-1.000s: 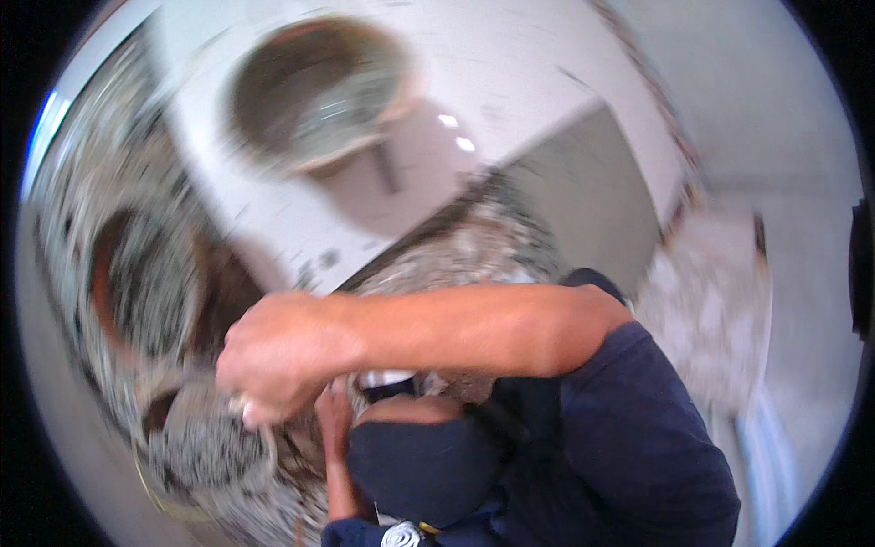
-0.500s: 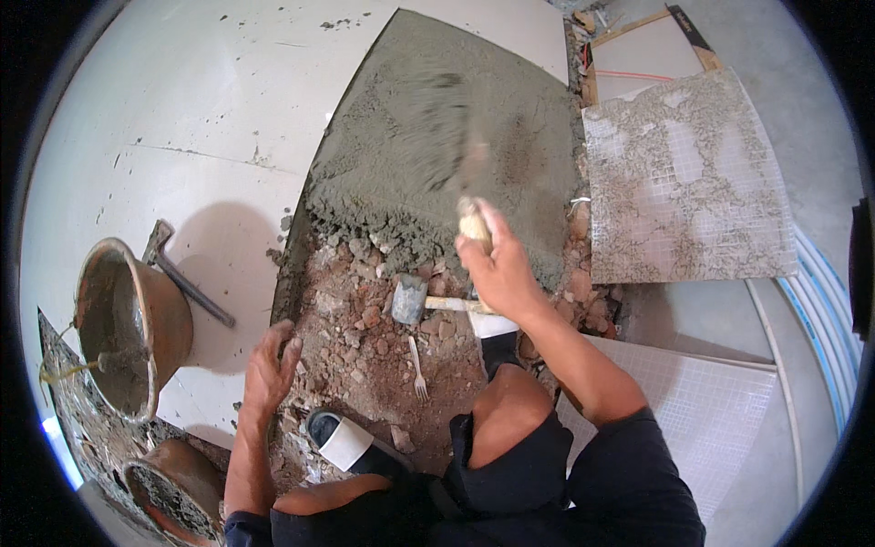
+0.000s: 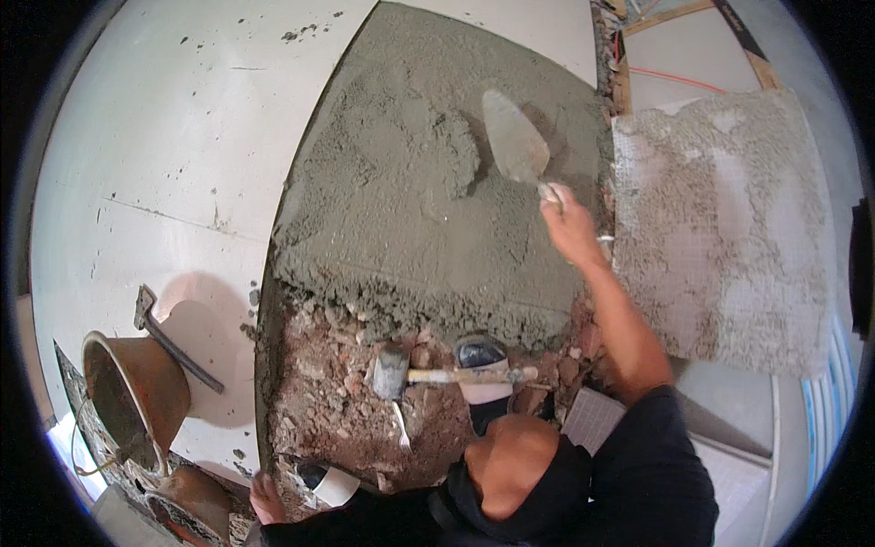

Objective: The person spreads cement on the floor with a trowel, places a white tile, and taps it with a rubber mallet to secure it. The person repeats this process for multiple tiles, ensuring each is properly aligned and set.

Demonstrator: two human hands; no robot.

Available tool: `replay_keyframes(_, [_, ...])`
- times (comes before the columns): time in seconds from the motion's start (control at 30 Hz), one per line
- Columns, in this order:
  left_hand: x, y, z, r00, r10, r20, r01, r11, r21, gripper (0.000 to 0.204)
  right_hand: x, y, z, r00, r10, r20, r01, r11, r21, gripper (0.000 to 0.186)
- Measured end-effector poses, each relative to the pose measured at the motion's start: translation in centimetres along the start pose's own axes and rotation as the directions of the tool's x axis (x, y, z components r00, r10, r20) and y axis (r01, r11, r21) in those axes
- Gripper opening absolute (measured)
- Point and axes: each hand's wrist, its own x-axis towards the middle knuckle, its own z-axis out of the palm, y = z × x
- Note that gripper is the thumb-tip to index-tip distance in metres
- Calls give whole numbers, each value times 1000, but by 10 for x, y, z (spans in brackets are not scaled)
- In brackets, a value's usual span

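Observation:
My right hand (image 3: 570, 223) grips the handle of a pointed trowel (image 3: 516, 141), its blade held over the wet grey mortar bed (image 3: 383, 210). Left of the blade, a raised ridge of mortar runs across the surface. Below and to the left, my left hand (image 3: 266, 499) is beside the edge of the pale floor tile, fingers loosely extended and holding nothing that I can see. A mallet (image 3: 392, 372) with a taped handle lies between my shoes on the rubble, its handle across my right shoe. Just below its head is a white plastic fork (image 3: 402, 427).
On the large pale tile (image 3: 164, 173) at left lies a hammer (image 3: 178, 342). Next to it a mortar-stained bucket (image 3: 150, 387) leans over, with a second bucket (image 3: 196, 501) nearer me. A mortar-smeared tile (image 3: 720, 228) stands at right, near blue-and-white pipes (image 3: 825, 419).
The trowel has swept right over the mortar with my right hand and is no longer blurred. My left hand has dropped lower. The view has shifted as I lean forward.

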Motion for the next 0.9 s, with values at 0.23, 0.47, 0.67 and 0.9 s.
replay_keyframes(0.23, [-29,-33,51,985,-174,13,172,979,107,29,114,16,-28,830,-437,347,558,663,-499,49])
replay_keyframes(0.47, [-40,-51,46,982,166,91,-181,962,203,25,218,0,-40,942,-239,236,320,852,-414,55])
replay_keyframes(0.67, [-46,-80,53,993,115,39,-117,991,64,7,231,-7,-44,977,50,210,-86,982,166,58])
replay_keyframes(0.9, [-43,-84,61,998,-48,31,46,998,53,10,166,-74,27,903,-35,429,-120,937,328,44])
